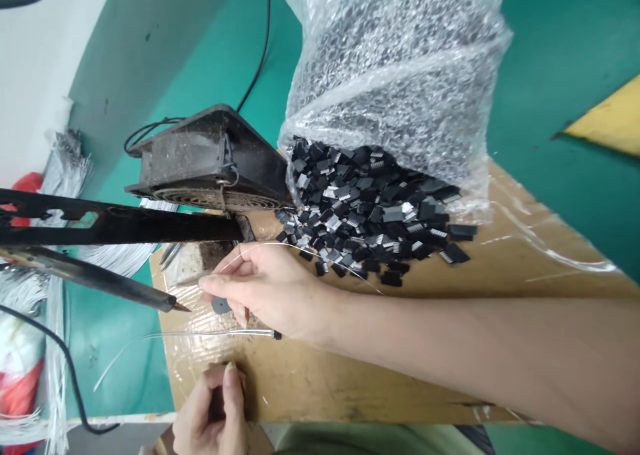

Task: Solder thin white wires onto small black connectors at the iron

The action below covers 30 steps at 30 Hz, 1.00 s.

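Note:
My right hand (260, 285) reaches in from the right, its thumb and fingertips pinched together. A strand of thin solder wire (300, 247) runs from the pinch and arcs back over the wrist. Just below those fingers a rounded black piece (220, 306) shows in part. To their left, the tip of a soldering iron (150, 296) points toward the hand. Near the front edge, my left hand (213, 408) is closed with curled fingers; whatever it holds, if anything, is hidden. Between the hands lies a pair of thin wires with a small black connector (277, 334) on the end.
Many small black chip-like parts with metal pins (360, 222) spill from a bubble-wrap bag (395, 62) onto the brown board (350, 382). A dark fan (200, 158), metal bracket (120, 225) and worn block (193, 263) stand left. White wire bundles (125, 242) lie farther left.

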Motion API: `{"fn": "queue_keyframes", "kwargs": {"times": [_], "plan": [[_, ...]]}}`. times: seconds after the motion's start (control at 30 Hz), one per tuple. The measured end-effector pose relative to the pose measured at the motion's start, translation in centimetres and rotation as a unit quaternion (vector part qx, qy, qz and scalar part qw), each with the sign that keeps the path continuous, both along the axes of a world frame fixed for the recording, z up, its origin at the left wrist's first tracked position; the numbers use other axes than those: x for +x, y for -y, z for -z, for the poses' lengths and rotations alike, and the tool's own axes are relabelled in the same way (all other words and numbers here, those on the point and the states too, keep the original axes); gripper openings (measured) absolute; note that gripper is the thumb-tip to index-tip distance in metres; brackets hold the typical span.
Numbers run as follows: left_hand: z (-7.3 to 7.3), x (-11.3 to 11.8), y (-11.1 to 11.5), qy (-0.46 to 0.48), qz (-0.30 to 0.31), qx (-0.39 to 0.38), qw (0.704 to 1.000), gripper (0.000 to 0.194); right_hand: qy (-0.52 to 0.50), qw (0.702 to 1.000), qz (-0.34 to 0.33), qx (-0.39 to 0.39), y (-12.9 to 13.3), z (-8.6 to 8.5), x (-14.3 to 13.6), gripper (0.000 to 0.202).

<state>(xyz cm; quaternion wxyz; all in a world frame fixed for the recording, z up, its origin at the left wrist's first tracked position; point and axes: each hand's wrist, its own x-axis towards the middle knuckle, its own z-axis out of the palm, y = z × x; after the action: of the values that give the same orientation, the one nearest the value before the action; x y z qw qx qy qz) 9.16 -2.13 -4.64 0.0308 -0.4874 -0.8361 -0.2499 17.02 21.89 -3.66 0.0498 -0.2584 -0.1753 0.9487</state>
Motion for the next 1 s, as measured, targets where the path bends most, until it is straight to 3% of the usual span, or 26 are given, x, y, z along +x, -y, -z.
{"fn": "queue_keyframes", "kwargs": {"times": [1.0], "plan": [[-0.04, 0.12, -0.26, 0.001, -0.025, 0.006, 1.000, 0.026, 0.005, 1.000, -0.002, 0.012, -0.02, -0.04, -0.01, 0.037]]}}
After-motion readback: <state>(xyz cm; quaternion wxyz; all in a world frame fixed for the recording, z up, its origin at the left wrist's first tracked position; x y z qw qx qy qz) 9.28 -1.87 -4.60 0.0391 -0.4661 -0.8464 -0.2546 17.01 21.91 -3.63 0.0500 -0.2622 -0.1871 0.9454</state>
